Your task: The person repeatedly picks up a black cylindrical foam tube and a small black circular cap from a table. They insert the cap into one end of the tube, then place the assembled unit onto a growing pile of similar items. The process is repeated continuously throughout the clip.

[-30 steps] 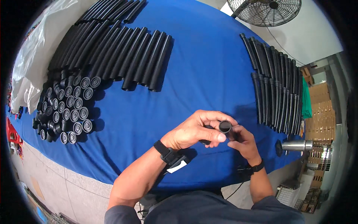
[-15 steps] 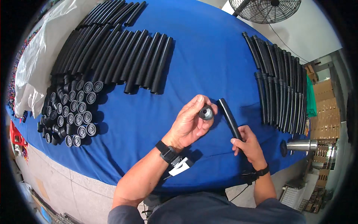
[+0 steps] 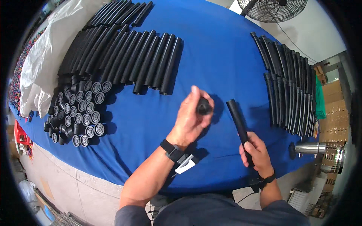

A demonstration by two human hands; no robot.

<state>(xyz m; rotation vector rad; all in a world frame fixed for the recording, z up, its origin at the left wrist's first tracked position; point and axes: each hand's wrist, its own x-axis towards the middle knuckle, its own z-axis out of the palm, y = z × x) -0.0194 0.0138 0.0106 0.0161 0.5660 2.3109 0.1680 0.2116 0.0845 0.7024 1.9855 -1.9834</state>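
My left hand (image 3: 187, 119) is closed around a short black plastic cap (image 3: 204, 107), its round dark opening turned up toward me. The thumb of that hand points upward beside the cap. To its right, my right hand (image 3: 258, 153) grips the lower part of a straight black tube (image 3: 237, 117). The tube's upper end leans left, a short gap away from the cap. Both are held over a blue tablecloth (image 3: 211, 56).
Many black caps (image 3: 86, 119) stand grouped at the left, below rows of black tubes (image 3: 151, 60). Tubes with wider ends (image 3: 290, 83) lie in rows at the right. A metal cylinder (image 3: 310, 148) lies at the right edge; a fan (image 3: 277, 9) stands beyond the table.
The cap has turned in my left hand, so its opening looks darker, and the thumb has lifted off its rim. The whole view has shifted slightly; my right hand still grips the tube.
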